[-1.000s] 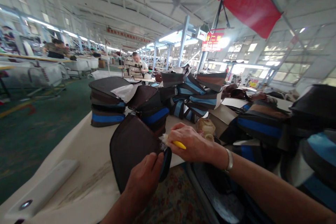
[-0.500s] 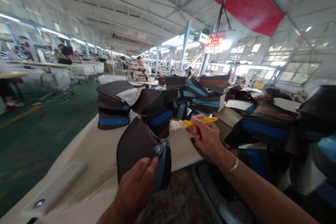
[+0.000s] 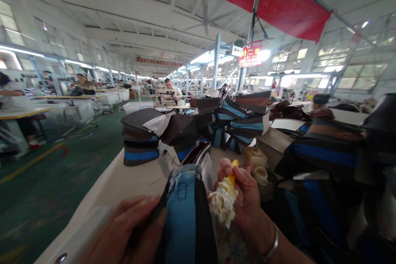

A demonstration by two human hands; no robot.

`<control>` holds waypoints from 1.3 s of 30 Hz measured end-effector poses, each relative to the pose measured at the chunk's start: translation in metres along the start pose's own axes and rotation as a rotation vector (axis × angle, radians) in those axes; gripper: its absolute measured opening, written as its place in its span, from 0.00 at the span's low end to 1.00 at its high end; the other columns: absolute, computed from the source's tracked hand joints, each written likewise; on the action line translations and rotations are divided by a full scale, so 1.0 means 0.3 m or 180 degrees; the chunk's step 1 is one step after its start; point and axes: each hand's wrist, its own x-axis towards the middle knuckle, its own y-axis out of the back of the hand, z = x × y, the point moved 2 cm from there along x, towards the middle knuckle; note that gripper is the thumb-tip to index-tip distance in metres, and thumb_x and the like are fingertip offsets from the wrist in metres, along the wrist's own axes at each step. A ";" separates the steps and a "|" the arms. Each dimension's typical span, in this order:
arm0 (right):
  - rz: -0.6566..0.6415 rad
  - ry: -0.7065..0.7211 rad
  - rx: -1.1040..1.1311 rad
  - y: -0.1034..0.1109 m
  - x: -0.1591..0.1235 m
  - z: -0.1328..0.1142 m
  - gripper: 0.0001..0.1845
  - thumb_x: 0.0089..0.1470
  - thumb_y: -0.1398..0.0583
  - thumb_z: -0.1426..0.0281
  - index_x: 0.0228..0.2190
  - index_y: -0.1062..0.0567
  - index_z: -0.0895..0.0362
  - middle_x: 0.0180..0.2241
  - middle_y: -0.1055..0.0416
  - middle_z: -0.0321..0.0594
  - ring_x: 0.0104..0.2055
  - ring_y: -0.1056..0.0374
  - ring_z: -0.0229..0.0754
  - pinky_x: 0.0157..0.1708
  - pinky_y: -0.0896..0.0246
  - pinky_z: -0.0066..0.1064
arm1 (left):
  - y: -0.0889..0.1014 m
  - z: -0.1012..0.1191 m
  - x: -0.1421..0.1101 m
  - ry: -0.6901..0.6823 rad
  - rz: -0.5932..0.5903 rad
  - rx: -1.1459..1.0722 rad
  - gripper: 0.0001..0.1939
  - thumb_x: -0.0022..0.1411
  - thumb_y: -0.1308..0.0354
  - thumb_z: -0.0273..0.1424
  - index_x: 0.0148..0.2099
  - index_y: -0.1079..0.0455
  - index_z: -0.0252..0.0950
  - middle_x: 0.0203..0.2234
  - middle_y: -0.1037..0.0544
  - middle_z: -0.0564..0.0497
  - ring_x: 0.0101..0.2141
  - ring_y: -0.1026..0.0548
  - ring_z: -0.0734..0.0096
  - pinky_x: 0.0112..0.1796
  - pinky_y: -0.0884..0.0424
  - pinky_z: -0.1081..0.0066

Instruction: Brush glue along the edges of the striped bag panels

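My left hand (image 3: 130,225) is closed around the left side of a dark sewn fabric piece (image 3: 182,214), which has a light-blue stripe down its middle. The piece stands tilted close to me, its stitched end pointing away. In my right hand (image 3: 247,202), just right of the piece, is a brush (image 3: 224,204) with a yellow handle pinched between thumb and fingers. Its bristles hang downward, clumped with a whitish coating, near the piece's right edge. Behind that hand stands a yellowed, crusted container (image 3: 255,157) with an opening.
Stacked sewn pieces (image 3: 142,132) with blue stripes rest on the table (image 3: 145,177) ahead. More pieces (image 3: 324,152) are piled to the right. A white box-like device (image 3: 89,231) lies at the left. Beyond, a person (image 3: 173,88) sits at a sewing machine.
My left hand has turned and raised the piece so its striped side faces me. The brush has come nearer and swung from pointing left to pointing down. The view has shifted slightly left.
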 end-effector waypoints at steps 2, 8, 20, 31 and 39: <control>0.0023 -0.0012 0.0153 0.049 0.023 0.011 0.15 0.49 0.35 0.61 0.28 0.36 0.53 0.15 0.48 0.21 0.13 0.66 0.27 0.25 0.37 0.28 | -0.086 -0.021 0.023 0.0340 -0.0056 -0.0217 0.10 0.63 0.44 0.41 0.39 0.27 0.41 0.34 0.22 0.51 0.30 0.24 0.69 0.27 0.25 0.72; 0.0257 -0.0272 0.0696 0.221 0.073 0.079 0.07 0.52 0.37 0.66 0.27 0.30 0.55 0.09 0.53 0.19 0.13 0.67 0.27 0.29 0.36 0.29 | -0.314 -0.034 -0.038 0.0149 -0.0397 -0.0256 0.13 0.67 0.51 0.36 0.49 0.30 0.40 0.42 0.27 0.47 0.41 0.25 0.68 0.40 0.26 0.70; 0.0382 -0.0552 0.0604 0.206 0.104 0.151 0.12 0.50 0.37 0.66 0.22 0.33 0.57 0.10 0.50 0.22 0.13 0.60 0.27 0.29 0.33 0.31 | -0.313 -0.001 0.000 0.1352 -0.0435 -0.0211 0.19 0.57 0.43 0.47 0.41 0.26 0.37 0.39 0.24 0.46 0.40 0.24 0.59 0.42 0.27 0.61; 0.0895 0.0734 -0.1901 0.072 0.126 -0.015 0.11 0.48 0.36 0.66 0.26 0.33 0.56 0.11 0.44 0.24 0.12 0.54 0.28 0.11 0.65 0.20 | -0.289 -0.019 0.017 0.2271 -0.0899 -0.0998 0.19 0.53 0.41 0.46 0.40 0.24 0.38 0.39 0.21 0.50 0.42 0.24 0.59 0.45 0.31 0.62; 0.0643 0.1703 -0.3240 0.042 0.148 0.003 0.10 0.57 0.40 0.63 0.28 0.33 0.56 0.16 0.41 0.27 0.17 0.45 0.31 0.19 0.48 0.23 | -0.290 -0.027 0.005 0.2273 -0.0860 -0.0992 0.20 0.54 0.43 0.48 0.40 0.24 0.39 0.38 0.21 0.51 0.40 0.24 0.60 0.42 0.30 0.64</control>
